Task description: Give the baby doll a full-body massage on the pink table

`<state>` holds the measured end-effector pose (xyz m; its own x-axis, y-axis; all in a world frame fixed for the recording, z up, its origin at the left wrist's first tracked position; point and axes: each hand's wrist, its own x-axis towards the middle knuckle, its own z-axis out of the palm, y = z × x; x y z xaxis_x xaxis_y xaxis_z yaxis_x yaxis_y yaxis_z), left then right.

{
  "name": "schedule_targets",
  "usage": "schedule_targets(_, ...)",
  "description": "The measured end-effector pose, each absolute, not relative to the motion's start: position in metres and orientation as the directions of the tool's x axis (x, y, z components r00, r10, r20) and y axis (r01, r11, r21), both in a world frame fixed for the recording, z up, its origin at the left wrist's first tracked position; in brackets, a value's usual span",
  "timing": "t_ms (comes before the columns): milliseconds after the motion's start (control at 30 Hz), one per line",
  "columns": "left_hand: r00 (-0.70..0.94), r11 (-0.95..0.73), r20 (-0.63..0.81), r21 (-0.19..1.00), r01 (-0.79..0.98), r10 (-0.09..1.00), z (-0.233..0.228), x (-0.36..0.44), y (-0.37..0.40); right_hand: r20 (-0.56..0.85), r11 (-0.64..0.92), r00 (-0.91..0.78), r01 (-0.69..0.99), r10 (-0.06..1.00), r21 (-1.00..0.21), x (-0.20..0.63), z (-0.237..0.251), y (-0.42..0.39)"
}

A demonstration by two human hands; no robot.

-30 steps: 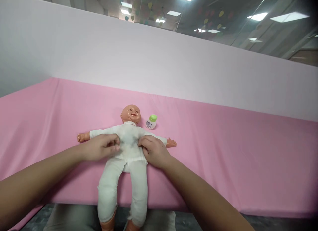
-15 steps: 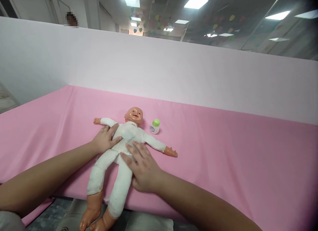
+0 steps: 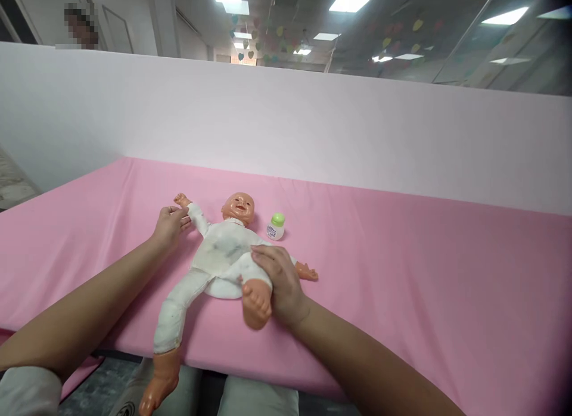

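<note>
A baby doll point(image 3: 223, 246) with a white cloth body and hard plastic head, hands and feet lies face up on the pink cover. My left hand point(image 3: 170, 225) has its fingers curled at the doll's forearm on the left, just below the plastic hand, which is lifted a little. My right hand point(image 3: 283, 279) wraps over the doll's bent leg on the right, whose foot point(image 3: 257, 304) points toward me. The other leg point(image 3: 172, 314) stretches down past the table's front edge. Beside the doll's head stands a small jar point(image 3: 276, 227) with a green lid.
The pink cover point(image 3: 379, 285) drapes over the tabletop and its front edge. A white partition point(image 3: 286, 124) rises along the back. My knees point(image 3: 257, 395) are below the front edge. Behind the partition, at the upper left, part of a person point(image 3: 81, 27) shows.
My left hand has moved from the doll's torso up to its arm, now raised. My right hand has folded one leg up toward the belly. The person behind has shifted left.
</note>
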<state>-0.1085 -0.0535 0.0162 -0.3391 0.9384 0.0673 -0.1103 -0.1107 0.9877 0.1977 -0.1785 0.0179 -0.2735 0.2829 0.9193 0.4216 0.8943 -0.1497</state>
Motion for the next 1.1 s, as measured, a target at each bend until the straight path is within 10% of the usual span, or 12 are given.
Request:
schedule_targets(233, -0.208, -0.329, 0.385, 0.908, 0.260, 0.899, 0.023, -0.080, -0.072, 0.824, 0.811, -0.354, 0.549, 0.442, -0.200, 0.198, 0.013, -0.168)
schedule_targets(400, 0.265, -0.603, 0.622, 0.429, 0.672, 0.737, 0.017, -0.061, -0.086, 0.682, 0.818, -0.528, 0.545, 0.507, -0.185, 0.190, 0.011, -0.176)
schedule_targets(600, 0.576, -0.745, 0.544, 0.145, 0.651, 0.609, 0.008, -0.055, -0.082, 0.700, 0.810, -0.547, 0.581, 0.459, -0.077, 0.187, 0.006, -0.172)
schedule_targets(733, 0.458, -0.700, 0.588, 0.283, 0.656, 0.667, 0.011, -0.056, -0.084, 0.773, 0.835, -0.526, 0.551, 0.356, -0.010, 0.189, 0.013, -0.179)
schedule_targets(867, -0.022, -0.409, 0.542, 0.660, 0.630, 0.840, 0.010, -0.070, -0.080, 0.805, 0.981, -0.593, 0.162, 0.009, 0.109, 0.179, 0.014, -0.206)
schedule_targets(967, -0.388, -0.202, 0.301, 0.940, 0.276, 0.871, 0.005, -0.091, -0.061, 0.707, 0.991, -0.699, -0.025, -0.110, 0.129, 0.165, 0.001, -0.224)
schedule_targets(1100, -0.509, -0.086, 0.043, 0.994, -0.062, 0.860, -0.003, -0.115, -0.035, 0.591, 0.995, -0.803, -0.030, -0.080, 0.094, 0.155, -0.011, -0.230)
